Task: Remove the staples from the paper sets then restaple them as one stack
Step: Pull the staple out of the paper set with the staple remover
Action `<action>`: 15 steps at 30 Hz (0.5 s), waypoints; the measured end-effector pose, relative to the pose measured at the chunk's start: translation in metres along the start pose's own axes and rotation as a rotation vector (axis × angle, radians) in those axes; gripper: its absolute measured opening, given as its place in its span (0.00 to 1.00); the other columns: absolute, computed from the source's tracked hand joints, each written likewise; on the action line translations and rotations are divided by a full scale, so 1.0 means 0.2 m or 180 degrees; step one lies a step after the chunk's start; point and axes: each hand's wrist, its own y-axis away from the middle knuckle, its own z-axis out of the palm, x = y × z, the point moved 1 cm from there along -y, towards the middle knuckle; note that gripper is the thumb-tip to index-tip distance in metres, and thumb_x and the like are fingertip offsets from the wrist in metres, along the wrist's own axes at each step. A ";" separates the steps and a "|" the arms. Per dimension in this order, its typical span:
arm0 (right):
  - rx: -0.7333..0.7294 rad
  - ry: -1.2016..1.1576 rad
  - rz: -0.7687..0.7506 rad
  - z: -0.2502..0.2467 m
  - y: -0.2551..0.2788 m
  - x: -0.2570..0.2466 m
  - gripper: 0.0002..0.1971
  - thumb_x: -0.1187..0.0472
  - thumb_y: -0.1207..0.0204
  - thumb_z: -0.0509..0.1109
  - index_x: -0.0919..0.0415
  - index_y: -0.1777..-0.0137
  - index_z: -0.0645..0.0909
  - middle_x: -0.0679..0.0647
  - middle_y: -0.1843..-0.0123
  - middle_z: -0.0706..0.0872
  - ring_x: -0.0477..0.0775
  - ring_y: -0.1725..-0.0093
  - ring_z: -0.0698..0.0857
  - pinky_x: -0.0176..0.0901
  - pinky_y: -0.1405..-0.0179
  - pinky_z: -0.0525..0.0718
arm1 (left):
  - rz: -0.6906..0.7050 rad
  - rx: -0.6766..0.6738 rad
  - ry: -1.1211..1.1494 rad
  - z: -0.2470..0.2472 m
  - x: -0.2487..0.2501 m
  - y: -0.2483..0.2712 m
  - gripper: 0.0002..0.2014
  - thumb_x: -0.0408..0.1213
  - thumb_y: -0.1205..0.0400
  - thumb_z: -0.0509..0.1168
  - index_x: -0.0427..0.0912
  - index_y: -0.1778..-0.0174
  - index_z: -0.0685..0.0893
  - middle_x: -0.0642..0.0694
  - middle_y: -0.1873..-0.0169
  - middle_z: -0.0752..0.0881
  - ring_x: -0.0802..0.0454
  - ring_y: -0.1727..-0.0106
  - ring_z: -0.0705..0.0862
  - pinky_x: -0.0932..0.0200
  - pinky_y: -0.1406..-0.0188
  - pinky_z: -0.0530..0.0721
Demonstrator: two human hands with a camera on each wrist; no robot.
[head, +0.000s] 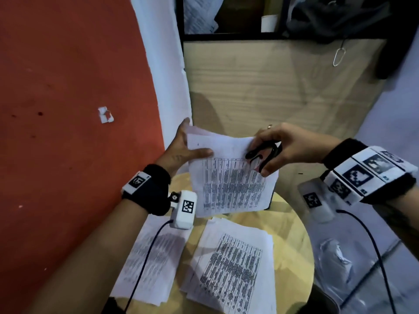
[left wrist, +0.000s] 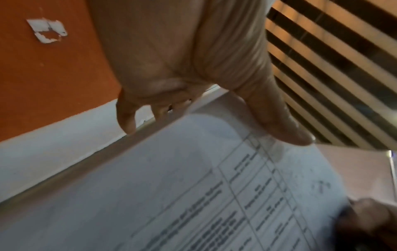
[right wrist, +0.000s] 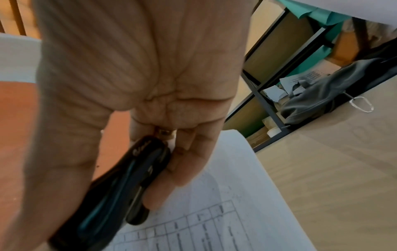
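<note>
Both hands hold one paper set above the round table

The left hand (head: 181, 147) pinches the held paper set (head: 229, 177) at its upper left corner, thumb on top, fingers behind. The right hand (head: 278, 147) pinches a black staple remover (head: 263, 156) at the set's upper right corner. Below, a left paper stack (head: 147, 257) and a right paper stack (head: 231, 268) lie on the table (head: 292, 241)
</note>
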 end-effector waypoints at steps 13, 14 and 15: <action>0.0343 -0.0607 0.0031 -0.10 0.13 -0.07 0.36 0.39 0.54 0.83 0.59 0.46 0.86 0.53 0.48 0.89 0.52 0.47 0.88 0.45 0.42 0.84 | 0.0537 0.0287 0.0043 0.05 0.26 0.20 0.09 0.24 0.27 0.69 0.36 0.52 0.86 0.51 0.62 0.92 0.57 0.61 0.90 0.64 0.62 0.86; 0.0365 -0.0634 0.0018 -0.10 0.14 -0.08 0.35 0.41 0.52 0.84 0.59 0.46 0.86 0.53 0.48 0.90 0.52 0.47 0.88 0.46 0.42 0.83 | 0.0599 0.0307 -0.0006 0.04 0.27 0.20 0.10 0.23 0.26 0.69 0.37 0.51 0.86 0.51 0.62 0.92 0.58 0.61 0.89 0.65 0.62 0.85; 0.0375 -0.0627 -0.0009 -0.11 0.15 -0.09 0.32 0.45 0.50 0.84 0.60 0.46 0.86 0.53 0.48 0.90 0.53 0.47 0.88 0.48 0.42 0.83 | 0.0717 0.0402 -0.0054 0.04 0.28 0.20 0.12 0.22 0.26 0.69 0.38 0.49 0.84 0.52 0.61 0.92 0.59 0.60 0.89 0.66 0.61 0.85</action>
